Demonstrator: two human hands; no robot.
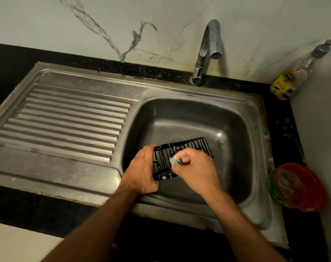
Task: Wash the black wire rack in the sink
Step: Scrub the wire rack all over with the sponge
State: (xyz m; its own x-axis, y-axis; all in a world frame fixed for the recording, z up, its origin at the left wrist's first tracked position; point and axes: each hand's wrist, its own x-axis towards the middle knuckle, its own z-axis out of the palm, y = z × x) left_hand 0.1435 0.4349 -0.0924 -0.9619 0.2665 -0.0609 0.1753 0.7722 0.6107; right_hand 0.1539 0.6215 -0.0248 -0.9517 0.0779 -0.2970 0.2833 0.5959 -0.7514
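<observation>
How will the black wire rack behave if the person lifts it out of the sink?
The black wire rack probably stays stiff, since its thin bars keep straight under the left hand. Being mostly open gaps, it is likely light. If wet, it may slip.

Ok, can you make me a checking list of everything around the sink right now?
Surface: steel sink with ribbed drainboard, set in a dark counter.
Job's things: black wire rack held over the basin; greenish scrubber against it.
Clutter: red-rimmed tub and soap bottle on the right.
Grips: left hand holds the rack's end; right hand pinches the scrubber.
Cables: nothing seen.
Surroundings: tap, no water seen running; marbled wall.
</observation>
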